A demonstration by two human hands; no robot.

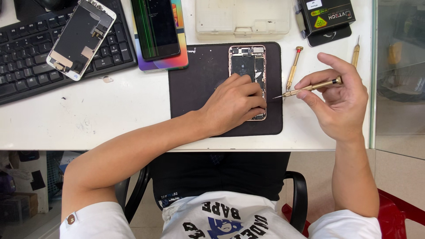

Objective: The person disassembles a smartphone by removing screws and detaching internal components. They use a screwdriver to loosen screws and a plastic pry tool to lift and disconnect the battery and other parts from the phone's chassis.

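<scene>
Head view, from left to right: a black keyboard (26,48) lies at the far left of the white table (88,119), with a detached phone screen assembly (81,38) resting face down across its keys. Just beside it lies a phone with a dark, cracked-looking display (156,27) on top of a colourful flat case (175,62). A black work mat (199,79) holds the opened phone body (246,62), its internals showing. The left hand (232,104) lies flat over the lower half of that phone, fingers pressing down on it, not closed around anything. Behind the mat sits a translucent plastic parts box (242,17), lid shut; what is inside cannot be told. A spare brass screwdriver (294,68) lies right of the mat. The right hand (338,99) pinches a brass screwdriver (310,87) between thumb and fingers, tip pointing toward the phone, just short of it. A black tool box (325,15) stands at the far right, closed.
</scene>
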